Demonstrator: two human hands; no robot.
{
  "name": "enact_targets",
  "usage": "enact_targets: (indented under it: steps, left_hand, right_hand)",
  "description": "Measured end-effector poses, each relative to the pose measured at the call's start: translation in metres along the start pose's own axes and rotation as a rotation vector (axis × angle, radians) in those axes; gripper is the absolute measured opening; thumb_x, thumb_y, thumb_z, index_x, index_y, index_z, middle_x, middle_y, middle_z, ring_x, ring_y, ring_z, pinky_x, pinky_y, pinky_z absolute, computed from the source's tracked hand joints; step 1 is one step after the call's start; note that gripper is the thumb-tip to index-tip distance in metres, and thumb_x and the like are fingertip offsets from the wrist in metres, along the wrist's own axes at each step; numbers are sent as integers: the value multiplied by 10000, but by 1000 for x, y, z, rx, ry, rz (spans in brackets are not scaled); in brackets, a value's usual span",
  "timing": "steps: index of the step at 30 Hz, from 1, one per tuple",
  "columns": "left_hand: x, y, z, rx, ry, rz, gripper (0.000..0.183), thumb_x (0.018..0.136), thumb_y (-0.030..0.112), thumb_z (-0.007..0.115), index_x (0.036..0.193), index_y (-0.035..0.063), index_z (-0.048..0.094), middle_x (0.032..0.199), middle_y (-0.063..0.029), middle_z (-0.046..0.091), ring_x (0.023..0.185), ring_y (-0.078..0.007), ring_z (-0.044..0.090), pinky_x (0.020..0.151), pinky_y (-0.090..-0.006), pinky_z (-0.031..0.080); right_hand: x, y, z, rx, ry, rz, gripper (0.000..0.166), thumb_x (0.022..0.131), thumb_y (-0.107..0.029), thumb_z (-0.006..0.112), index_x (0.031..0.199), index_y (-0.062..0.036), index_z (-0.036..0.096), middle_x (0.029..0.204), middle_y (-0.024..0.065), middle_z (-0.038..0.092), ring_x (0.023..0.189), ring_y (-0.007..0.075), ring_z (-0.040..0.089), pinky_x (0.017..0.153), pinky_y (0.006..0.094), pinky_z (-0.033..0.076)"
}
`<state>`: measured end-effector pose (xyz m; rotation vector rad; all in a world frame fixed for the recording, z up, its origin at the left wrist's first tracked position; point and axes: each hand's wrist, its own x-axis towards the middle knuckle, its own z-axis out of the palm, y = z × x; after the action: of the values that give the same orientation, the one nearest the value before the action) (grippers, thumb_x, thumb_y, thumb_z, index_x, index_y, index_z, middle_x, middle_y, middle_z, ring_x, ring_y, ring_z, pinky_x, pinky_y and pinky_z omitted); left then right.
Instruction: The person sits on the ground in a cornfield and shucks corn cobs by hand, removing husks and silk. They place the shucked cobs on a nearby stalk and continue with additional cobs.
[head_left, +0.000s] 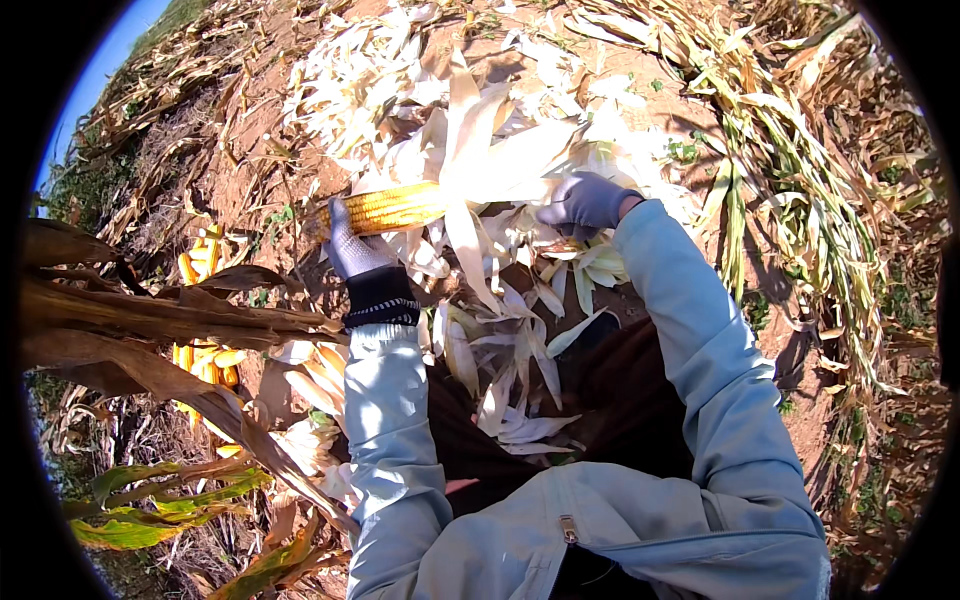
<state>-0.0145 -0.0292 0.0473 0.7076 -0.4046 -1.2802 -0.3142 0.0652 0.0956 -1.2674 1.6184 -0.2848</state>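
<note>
A yellow ear of corn (397, 208) lies sideways above the ground, its kernels bare along the left part. My left hand (356, 247), in a grey knit glove with a black cuff, grips the tip end of the ear. Pale husk leaves (487, 161) are peeled back from the kernels and spread up, down and to the right around the base. My right hand (585, 204), gloved the same way, has its fingers curled at the right end of these husks. The bright light there hides the exact point of its grip.
Stripped husks (360, 97) litter the reddish soil (259, 150) ahead and between my legs. Bare yellow ears (206, 364) are heaped at the left, partly behind dry corn stalks (172, 319) that reach towards my left arm. Cut stalks (810, 172) lie in a long row on the right.
</note>
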Motion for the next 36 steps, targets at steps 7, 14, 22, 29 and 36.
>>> enact_targets:
  steps: [7, 14, 22, 29, 36]
  left_hand:
    - [-19, 4, 19, 123, -197, 92, 365, 797, 71, 688, 1108, 14, 505, 995, -85, 594, 903, -169, 586, 816, -303, 477]
    - [-36, -18, 32, 121, -219, -45, 418, 779, 84, 712, 1117, -3, 483, 1020, -99, 588, 905, -185, 596, 806, -306, 488]
    - [-35, -37, 21, 277, -193, -56, 353, 846, 163, 668, 1126, 27, 501, 949, -78, 606, 809, -174, 620, 689, -308, 531]
    - [-41, -31, 23, 313, -204, -129, 322, 910, 292, 578, 1084, 26, 530, 952, -74, 624, 797, -162, 630, 692, -294, 528]
    - [-42, -31, 28, 363, -495, -215, 451, 945, 411, 475, 1147, 10, 518, 1003, -92, 626, 858, -169, 618, 772, -299, 510]
  right_hand:
    - [-18, -37, 3, 695, 15, -449, 229, 829, -209, 640, 962, -24, 646, 755, 62, 623, 627, 107, 584, 586, 232, 468]
    - [8, -62, 49, 36, 444, -632, 519, 744, -315, 705, 1168, -57, 555, 1127, 151, 584, 1007, 270, 590, 876, 353, 462]
    - [-15, -96, 80, -164, 526, -859, 312, 764, -184, 629, 1055, -82, 578, 1055, 110, 572, 921, 279, 589, 799, 364, 476]
    - [13, -58, 97, -418, 544, -579, 685, 653, -350, 751, 1223, -105, 459, 1010, 132, 559, 988, 310, 556, 863, 366, 457]
    - [64, -23, 111, -15, 381, -671, 667, 638, -391, 762, 1122, -31, 478, 1002, 160, 616, 928, 274, 606, 844, 317, 456]
